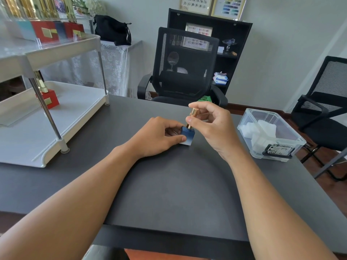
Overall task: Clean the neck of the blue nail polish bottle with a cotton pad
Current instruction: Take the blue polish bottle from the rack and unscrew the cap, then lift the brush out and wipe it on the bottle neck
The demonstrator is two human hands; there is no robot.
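A square blue nail polish bottle (187, 136) stands on the dark grey table (169, 184), near its middle. My left hand (159, 136) grips the bottle's base from the left side. The bottle's tall gold cap (193, 113) is pinched between the thumb and fingers of my right hand (212, 124), and it still sits on the bottle. White cotton pads (261, 132) lie in a clear plastic box (281, 145) to the right of my right hand.
A white two-tier rack (56, 128) stands on the table's left side with red and blue polish bottles (49, 100) on it. Black mesh chairs (185, 66) stand behind the table and at the right. A black shelf unit (238, 44) is against the wall.
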